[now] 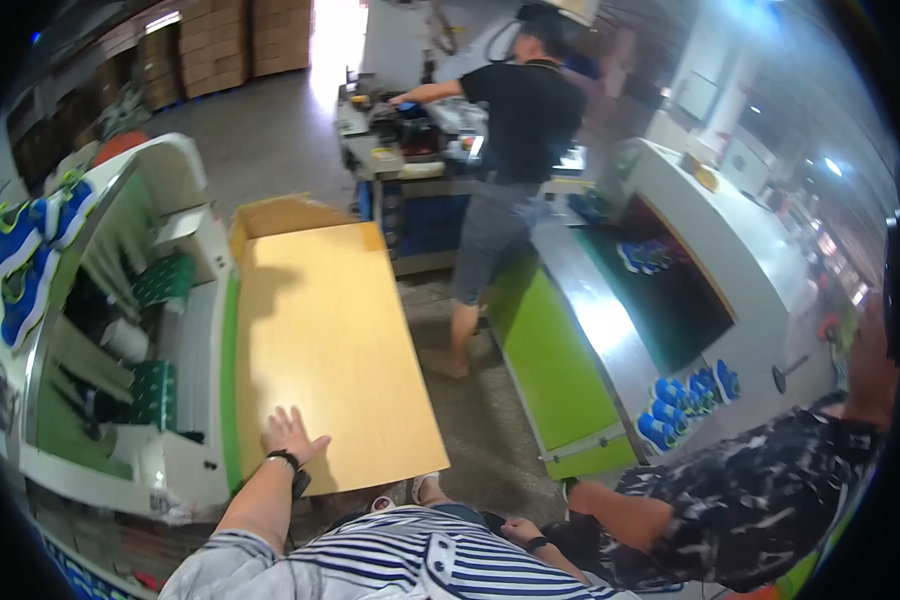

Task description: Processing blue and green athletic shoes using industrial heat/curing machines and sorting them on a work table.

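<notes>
My left hand (292, 437) lies on the near end of the wood-coloured tabletop (332, 330), its fingers spread and holding nothing. A dark band circles that wrist. My right hand (519, 531) is low beside my lap, close to the table's near right side. Its fingers look curled in, with nothing visible in them. Blue sneakers (30, 290) with lime trim sit on top of the machine at the left. More blue sneakers (670, 408) stand in a cluster on the metal ledge of the machine at the right, away from both hands.
White-and-green machines flank the table: one with a curtained opening (110, 300) at left, one with a dark green belt (640, 290) carrying shoes at right. A person in black (525, 120) works at a far machine. Another person in a patterned shirt (750, 490) is close at right. Cartons (215, 45) are stacked behind.
</notes>
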Motion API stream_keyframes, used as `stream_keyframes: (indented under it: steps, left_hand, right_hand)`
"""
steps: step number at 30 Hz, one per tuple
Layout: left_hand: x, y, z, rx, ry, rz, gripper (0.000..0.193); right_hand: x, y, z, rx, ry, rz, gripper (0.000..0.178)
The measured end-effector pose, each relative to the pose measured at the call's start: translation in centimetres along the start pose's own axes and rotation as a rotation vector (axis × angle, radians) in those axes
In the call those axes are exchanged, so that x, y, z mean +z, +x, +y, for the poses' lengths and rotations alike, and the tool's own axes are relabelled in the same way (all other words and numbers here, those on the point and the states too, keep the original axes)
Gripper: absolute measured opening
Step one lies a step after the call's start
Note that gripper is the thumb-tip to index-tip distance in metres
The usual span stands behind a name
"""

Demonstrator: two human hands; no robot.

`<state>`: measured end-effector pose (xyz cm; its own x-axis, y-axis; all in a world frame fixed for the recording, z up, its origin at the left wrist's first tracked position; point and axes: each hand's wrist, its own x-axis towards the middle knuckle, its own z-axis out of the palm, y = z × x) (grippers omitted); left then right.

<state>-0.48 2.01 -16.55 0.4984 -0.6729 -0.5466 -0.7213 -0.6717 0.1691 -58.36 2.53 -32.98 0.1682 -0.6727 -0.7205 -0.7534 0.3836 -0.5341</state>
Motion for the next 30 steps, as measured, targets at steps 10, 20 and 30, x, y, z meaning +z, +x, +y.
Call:
stream_keyframes:
  steps: [10, 20, 30]
  left_hand:
    - [1.1, -1.4, -0.5, -0.036, -0.055, 0.123, 0.11]
    - [6.4, -6.6, 0.4, -0.168, 0.069, 0.392, 0.079]
    - [18.4, -1.2, 0.6, -0.961, -0.895, 0.499, 0.078]
  right_hand:
    - [1.6, -0.9, 0.8, -0.194, -0.066, -0.006, 0.039]
    - [5.8, 3.3, 21.0, -0.382, -0.453, 0.042, 0.029]
    - [-10.6, -0.1, 13.6, -0.537, -0.554, 0.176, 0.039]
